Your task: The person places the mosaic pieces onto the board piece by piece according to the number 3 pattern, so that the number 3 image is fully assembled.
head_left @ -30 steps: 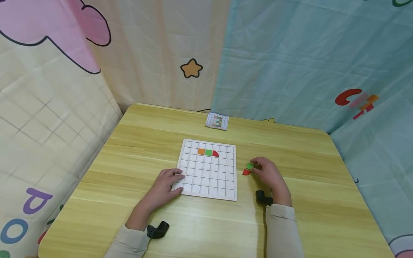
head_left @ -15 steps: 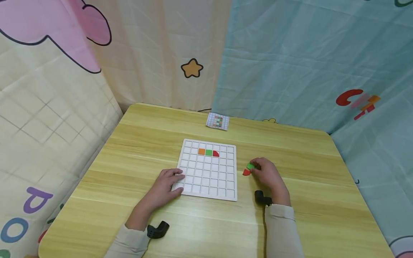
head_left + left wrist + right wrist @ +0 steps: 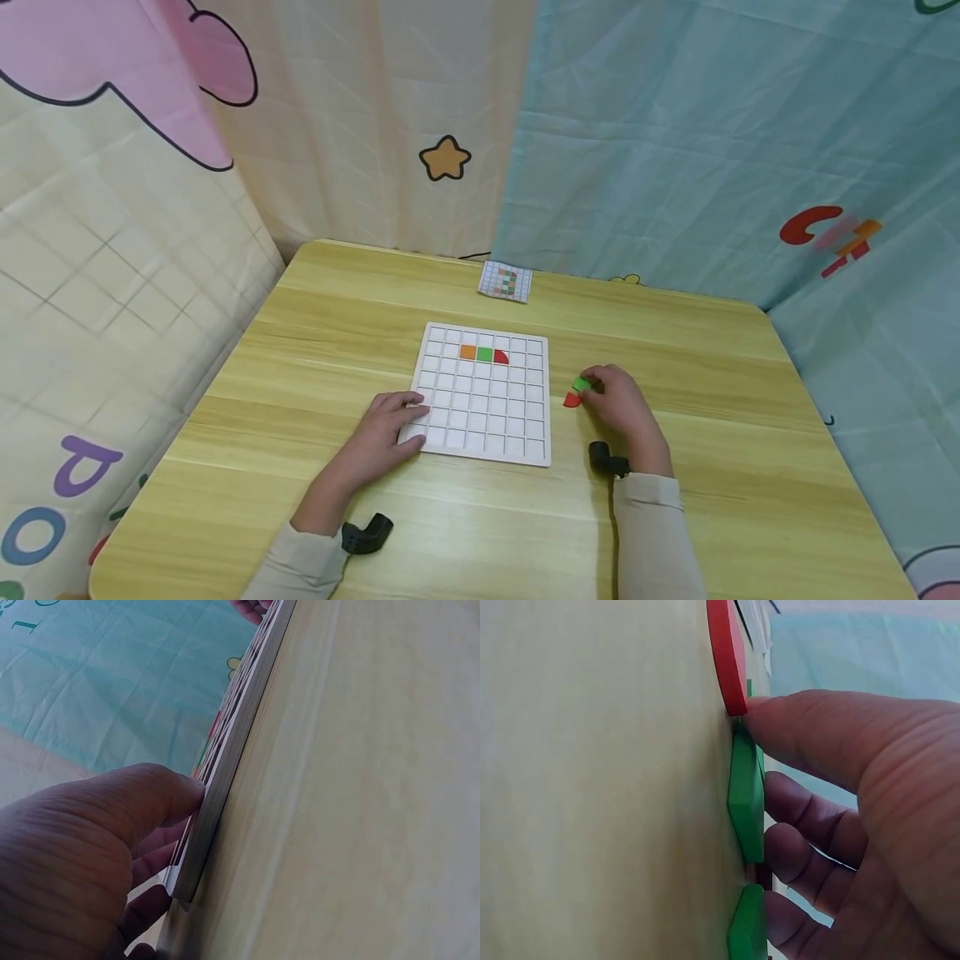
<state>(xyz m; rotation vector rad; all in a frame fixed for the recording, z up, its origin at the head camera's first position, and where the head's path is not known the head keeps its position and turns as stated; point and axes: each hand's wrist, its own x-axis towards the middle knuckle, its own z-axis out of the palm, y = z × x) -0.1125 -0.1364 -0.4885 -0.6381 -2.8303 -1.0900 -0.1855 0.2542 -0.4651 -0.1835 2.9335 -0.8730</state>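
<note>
My left hand (image 3: 386,442) rests on the left edge of a white gridded board (image 3: 457,417); the left wrist view has the thumb along the board's side (image 3: 225,772). In one row sit an orange square tile (image 3: 468,352), a green square tile (image 3: 485,355) and a red quarter-circle tile (image 3: 501,357). Right of the board, my right hand (image 3: 621,404) pinches a loose green tile (image 3: 581,383) between thumb and index finger. Another red quarter-circle tile (image 3: 572,400) lies by the thumb. Two more green tiles (image 3: 746,795) show under the other fingers in the right wrist view.
A small pattern card (image 3: 505,282) with a coloured grid lies near the table's back edge. Printed curtains (image 3: 637,150) hang round the wooden table (image 3: 750,467). Each wrist wears a black camera mount (image 3: 367,535).
The green tile at my right fingertips has tilted and shifted slightly away from me. My right wrist has moved a little to the left. My left hand and the board stay put.
</note>
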